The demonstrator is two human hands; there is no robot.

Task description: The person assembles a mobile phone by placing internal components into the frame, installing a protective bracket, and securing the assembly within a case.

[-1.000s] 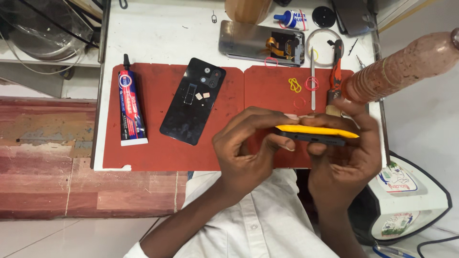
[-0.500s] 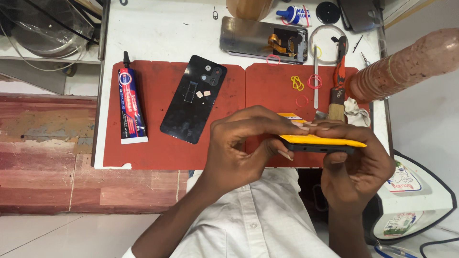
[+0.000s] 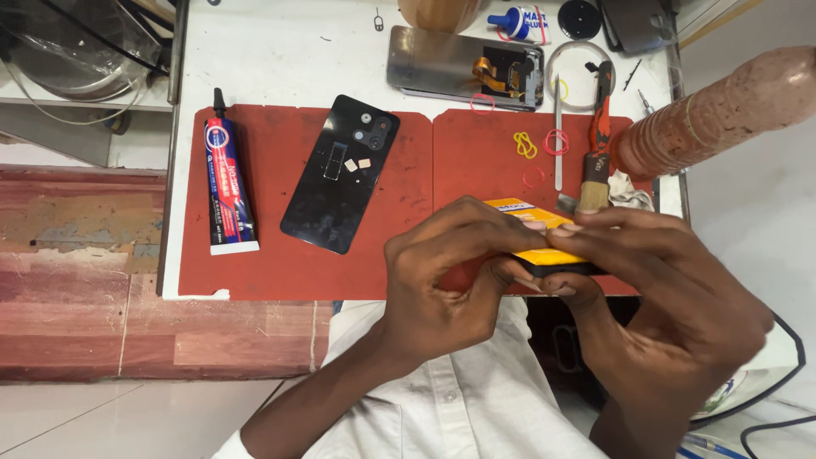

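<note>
Both hands hold a flat phone body with a yellow battery face (image 3: 535, 242) over the near edge of the red work mat (image 3: 263, 255). My left hand (image 3: 450, 272) grips its left end with curled fingers, thumb and forefinger on the top edge. My right hand (image 3: 663, 297) wraps the right end from above, fingers laid across the yellow face. A black phone back cover (image 3: 340, 174) lies on the mat to the left, apart from both hands.
A glue tube (image 3: 228, 191) lies at the mat's left. A second opened phone frame (image 3: 463, 68), coloured rubber bands (image 3: 540, 144), a brush (image 3: 595, 166), metal tweezers (image 3: 558, 136) and a small glue bottle (image 3: 518, 24) sit further back. A brown cylinder (image 3: 722, 106) juts in from the right.
My hands have come closer to me and lower in view. My right hand's fingers have moved over the top of the yellow face, and the left hand's grip has tightened on its end.
</note>
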